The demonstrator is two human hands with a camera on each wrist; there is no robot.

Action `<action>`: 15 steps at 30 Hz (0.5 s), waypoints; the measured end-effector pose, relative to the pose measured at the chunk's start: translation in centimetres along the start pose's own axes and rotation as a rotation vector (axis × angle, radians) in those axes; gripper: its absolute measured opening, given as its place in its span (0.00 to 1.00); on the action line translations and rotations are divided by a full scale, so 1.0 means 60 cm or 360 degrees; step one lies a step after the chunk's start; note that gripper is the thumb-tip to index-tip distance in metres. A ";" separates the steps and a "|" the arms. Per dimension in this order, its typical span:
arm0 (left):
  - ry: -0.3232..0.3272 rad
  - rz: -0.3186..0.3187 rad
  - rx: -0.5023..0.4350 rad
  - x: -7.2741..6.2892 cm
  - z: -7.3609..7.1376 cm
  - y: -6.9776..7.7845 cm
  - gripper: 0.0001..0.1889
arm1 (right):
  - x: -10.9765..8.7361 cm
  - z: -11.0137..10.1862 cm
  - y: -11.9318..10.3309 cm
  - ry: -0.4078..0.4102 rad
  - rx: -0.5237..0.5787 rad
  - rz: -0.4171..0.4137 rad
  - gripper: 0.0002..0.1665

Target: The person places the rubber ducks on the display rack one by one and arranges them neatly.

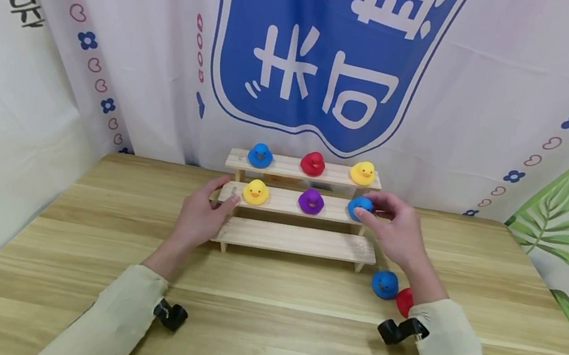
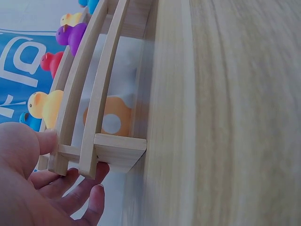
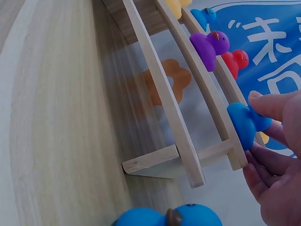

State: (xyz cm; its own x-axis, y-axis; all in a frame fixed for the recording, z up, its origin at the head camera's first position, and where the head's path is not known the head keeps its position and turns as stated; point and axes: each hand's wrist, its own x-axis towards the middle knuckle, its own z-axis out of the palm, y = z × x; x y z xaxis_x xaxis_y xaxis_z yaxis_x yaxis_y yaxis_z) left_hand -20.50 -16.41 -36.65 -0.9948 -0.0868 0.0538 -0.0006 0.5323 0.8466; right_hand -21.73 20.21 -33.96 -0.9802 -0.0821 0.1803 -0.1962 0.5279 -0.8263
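A three-step wooden display stand (image 1: 294, 240) stands on the table. My left hand (image 1: 204, 211) holds its left end, with the thumb at the middle step's edge and the fingers around the end, as the left wrist view shows. At the right end of that step, my right hand (image 1: 399, 230) pinches a blue rubber duck (image 3: 243, 126) between thumb and fingers, its base right at the board. A yellow duck (image 1: 256, 192) and a purple duck (image 1: 311, 202) share this step. The top step bears a blue duck (image 1: 261, 155), a red duck (image 1: 312, 163) and a yellow duck (image 1: 362, 173).
Another blue duck (image 1: 385, 284) lies on the table (image 1: 261, 333) right of the stand. Beside it a red duck (image 1: 404, 302) is partly hidden by my right wrist. A printed curtain (image 1: 165, 92) hangs close behind the stand.
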 end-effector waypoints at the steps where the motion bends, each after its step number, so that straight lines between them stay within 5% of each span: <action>1: -0.0002 0.0002 -0.0005 0.000 -0.001 0.000 0.32 | 0.000 0.001 0.000 0.0002 0.0001 -0.0003 0.28; 15: -0.0031 -0.0007 -0.0026 0.002 -0.001 0.000 0.33 | -0.004 -0.003 -0.001 -0.0032 -0.0059 0.0050 0.33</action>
State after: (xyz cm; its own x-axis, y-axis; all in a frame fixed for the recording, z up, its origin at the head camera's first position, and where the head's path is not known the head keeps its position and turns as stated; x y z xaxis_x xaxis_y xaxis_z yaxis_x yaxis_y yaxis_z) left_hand -20.60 -16.45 -36.61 -0.9966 -0.0725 0.0401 -0.0032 0.5178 0.8555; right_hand -21.49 20.35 -33.89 -0.9862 -0.0821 0.1435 -0.1647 0.5614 -0.8110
